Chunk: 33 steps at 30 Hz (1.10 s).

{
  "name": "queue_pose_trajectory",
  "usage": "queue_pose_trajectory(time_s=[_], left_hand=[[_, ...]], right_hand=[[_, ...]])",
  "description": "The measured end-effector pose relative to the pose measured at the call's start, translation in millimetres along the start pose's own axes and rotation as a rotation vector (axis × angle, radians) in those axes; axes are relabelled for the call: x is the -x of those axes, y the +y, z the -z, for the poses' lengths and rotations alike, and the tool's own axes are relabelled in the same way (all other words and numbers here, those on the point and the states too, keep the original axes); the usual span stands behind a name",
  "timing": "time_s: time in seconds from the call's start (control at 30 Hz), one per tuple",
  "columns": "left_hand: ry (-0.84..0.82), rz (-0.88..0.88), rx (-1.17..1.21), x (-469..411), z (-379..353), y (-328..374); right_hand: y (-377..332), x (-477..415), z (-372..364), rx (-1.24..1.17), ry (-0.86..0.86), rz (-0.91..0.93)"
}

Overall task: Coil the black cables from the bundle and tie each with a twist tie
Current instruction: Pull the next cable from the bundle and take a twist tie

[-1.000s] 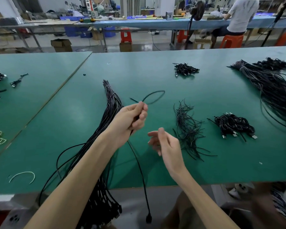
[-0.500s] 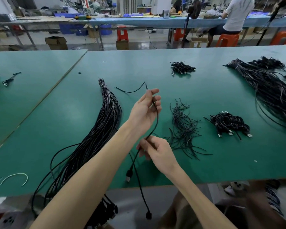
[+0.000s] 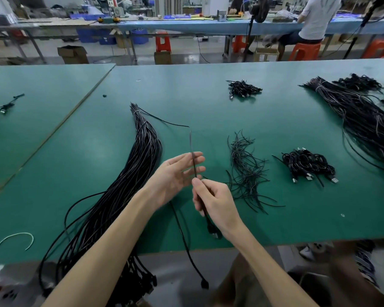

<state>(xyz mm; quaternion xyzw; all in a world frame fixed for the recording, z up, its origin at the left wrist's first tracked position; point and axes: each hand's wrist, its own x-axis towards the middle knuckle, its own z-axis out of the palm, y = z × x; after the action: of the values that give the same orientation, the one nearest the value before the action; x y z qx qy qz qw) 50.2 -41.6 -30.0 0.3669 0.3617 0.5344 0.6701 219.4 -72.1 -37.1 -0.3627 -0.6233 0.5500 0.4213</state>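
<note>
A long bundle of black cables (image 3: 140, 160) lies on the green table (image 3: 208, 103), its near end hanging over the front edge. One black cable (image 3: 164, 121) runs from the bundle's far end to my hands. My left hand (image 3: 175, 176) is flat with straight fingers, and the cable passes across its fingertips. My right hand (image 3: 215, 200) grips the same cable just below, with a plug showing under the wrist. A pile of black twist ties (image 3: 245, 171) lies right of my hands. Coiled cables (image 3: 306, 166) sit further right.
A second coiled heap (image 3: 243, 88) lies at the far middle. A large loose cable bundle (image 3: 364, 120) fills the right side. A white tie piece (image 3: 16, 238) lies near the front left edge. A person (image 3: 315, 18) sits at a far bench.
My left hand has opened flat and dropped lower. My right hand rose to grip the cable just under the left fingertips. The cable now runs straight to the bundle's far end.
</note>
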Motion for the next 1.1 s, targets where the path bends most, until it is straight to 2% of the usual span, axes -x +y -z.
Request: queue_pose_trajectory(time_s=[0.1,0.27,0.43,0.6,0.73,0.83,0.9,1.0,1.1], left_hand=[[-0.017,-0.026,-0.031,6,4,-3],[-0.092,-0.052,-0.118,10,0,-3],[-0.066,-0.077,-0.215,13,-3,-5],[-0.170,-0.146,-0.289,16,4,-6],[-0.265,-0.130,-0.357,17,4,-6],[-0.216,-0.135,-0.354,18,3,-5],[-0.192,-0.147,-0.271,18,4,-5],[-0.154,-0.184,-0.136,18,6,-7],[-0.030,-0.218,-0.072,16,7,-6]], right_hand=[[0,0,1,-0.025,0.026,0.008],[1,1,9,-0.023,0.186,0.072],[3,1,10,-0.151,0.189,-0.008],[4,-2,13,-0.325,0.246,-0.076],[4,-4,13,-0.394,0.286,-0.081],[4,-4,13,-0.428,0.297,-0.073],[4,-5,14,-0.443,0.293,-0.070],[5,-6,13,-0.407,0.233,-0.053],[6,-5,12,-0.301,0.142,-0.036]])
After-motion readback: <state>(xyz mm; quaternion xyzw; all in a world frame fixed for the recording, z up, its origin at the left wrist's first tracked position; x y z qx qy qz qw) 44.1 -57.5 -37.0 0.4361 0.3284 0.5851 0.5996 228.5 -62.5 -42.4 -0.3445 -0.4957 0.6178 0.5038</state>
